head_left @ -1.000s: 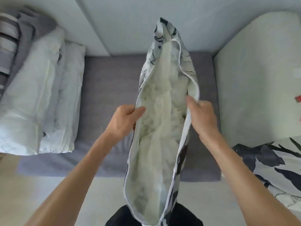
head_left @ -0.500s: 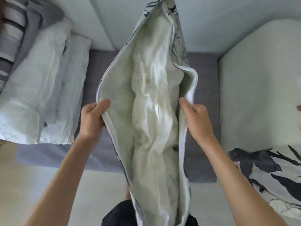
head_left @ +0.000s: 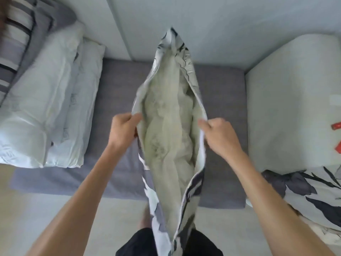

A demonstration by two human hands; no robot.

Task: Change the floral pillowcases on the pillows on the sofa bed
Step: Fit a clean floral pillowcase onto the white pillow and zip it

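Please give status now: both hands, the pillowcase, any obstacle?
Left hand and right hand each grip an opening edge. White floral fabric pillowcase held open, pale pillow inside. Nothing in the way.

I see bare grey sofa bed [head_left: 118, 100] either side of the held pillowcase [head_left: 169, 115]; white pillows [head_left: 46, 111] block the left, a pale cushion [head_left: 287, 108] the right.

Both hands hold a floral pillowcase [head_left: 191, 183] open over the grey sofa bed [head_left: 221, 100]. The left hand [head_left: 124, 128] pinches one edge, the right hand [head_left: 220, 134] the other. Two bare white pillows [head_left: 46, 111] lie beyond the left hand.
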